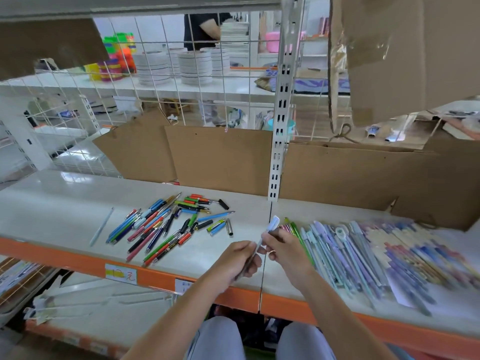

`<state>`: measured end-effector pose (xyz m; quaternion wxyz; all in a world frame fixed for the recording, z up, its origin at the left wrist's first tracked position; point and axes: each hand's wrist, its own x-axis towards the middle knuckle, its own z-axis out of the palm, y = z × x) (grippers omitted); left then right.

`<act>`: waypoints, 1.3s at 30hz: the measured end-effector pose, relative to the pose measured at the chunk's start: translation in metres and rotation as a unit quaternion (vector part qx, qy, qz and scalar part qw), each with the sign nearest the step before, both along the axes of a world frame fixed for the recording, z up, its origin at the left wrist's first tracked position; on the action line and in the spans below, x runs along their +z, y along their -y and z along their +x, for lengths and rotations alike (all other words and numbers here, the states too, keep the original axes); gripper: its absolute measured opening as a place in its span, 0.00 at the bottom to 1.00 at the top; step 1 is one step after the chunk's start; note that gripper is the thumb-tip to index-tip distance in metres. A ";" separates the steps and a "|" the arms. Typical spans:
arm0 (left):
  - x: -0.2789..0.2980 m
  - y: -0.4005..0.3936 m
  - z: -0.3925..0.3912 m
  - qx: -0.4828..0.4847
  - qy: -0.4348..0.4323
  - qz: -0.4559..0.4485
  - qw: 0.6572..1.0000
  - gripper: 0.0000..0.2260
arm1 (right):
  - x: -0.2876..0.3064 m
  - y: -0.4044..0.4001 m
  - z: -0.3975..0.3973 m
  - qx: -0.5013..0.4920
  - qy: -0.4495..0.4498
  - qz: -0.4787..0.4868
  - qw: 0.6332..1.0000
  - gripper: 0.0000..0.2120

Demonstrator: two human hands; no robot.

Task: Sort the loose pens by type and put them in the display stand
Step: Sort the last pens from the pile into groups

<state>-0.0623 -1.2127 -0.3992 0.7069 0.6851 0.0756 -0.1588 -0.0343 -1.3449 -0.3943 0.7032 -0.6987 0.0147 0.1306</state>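
Observation:
Both my hands hold one slim pen with a pale blue cap (272, 224) above the shelf's front edge. My left hand (240, 258) grips the lower barrel. My right hand (281, 245) pinches it higher up, just under the cap. A loose heap of mixed pens (168, 224) in blue, red, green and black lies to the left on the white shelf (52, 203). A single pale pen (101, 227) lies apart at far left. To the right, rows of pastel pens (363, 255) lie side by side. No display stand is in view.
Brown cardboard sheets (220, 157) stand against the wire grid at the back of the shelf. A slotted metal upright (279, 126) divides the shelf. The orange shelf edge (78, 263) carries a price label (120, 274). A person stands far behind the grid.

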 end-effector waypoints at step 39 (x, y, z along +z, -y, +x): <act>-0.046 -0.088 -0.007 0.082 0.259 0.555 0.786 0.08 | -0.011 -0.041 0.005 0.178 0.280 -0.540 0.774 0.12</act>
